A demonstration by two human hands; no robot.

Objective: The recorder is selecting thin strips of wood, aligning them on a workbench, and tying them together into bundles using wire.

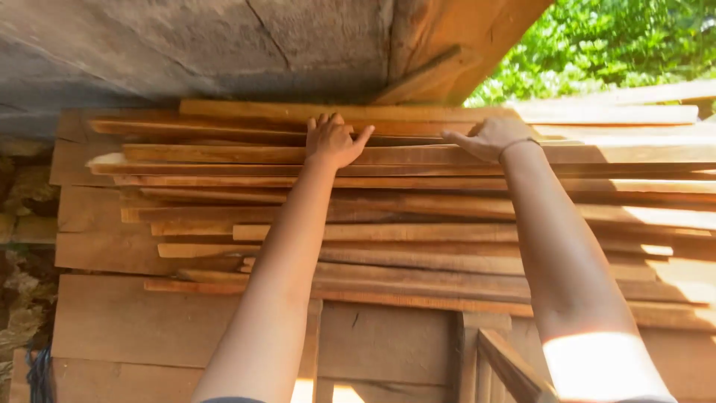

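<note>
Two hands rest on the top of a stack of wooden planks. Fingers of the left hand (330, 141) lie loosely spread, palm down, on the upper planks (224, 154), with the thumb angled out to the right; nothing is gripped. Fingers of the right hand (488, 137) are extended leftward and slightly curled over a plank edge, pressing rather than clasping; a thin dark band (520, 144) circles the wrist. Both forearms reach up from the bottom of the frame, well apart from each other.

The planks are thin, narrow, reddish-brown sawn boards with rough faces and uneven ends. Their long axes run left to right across the view, roughly parallel, ends staggered on the left side. The stack holds many boards, more than a dozen visible edges; an exact count cannot be made. Wider boards (134, 321) lie at the bottom of the pile.

Above the stack sits a grey stone or concrete surface (186, 45) and a slanted timber beam (440, 52). Green foliage (619, 45) shows at upper right, in sunlight. A wooden frame piece (507, 366) stands at lower centre.
</note>
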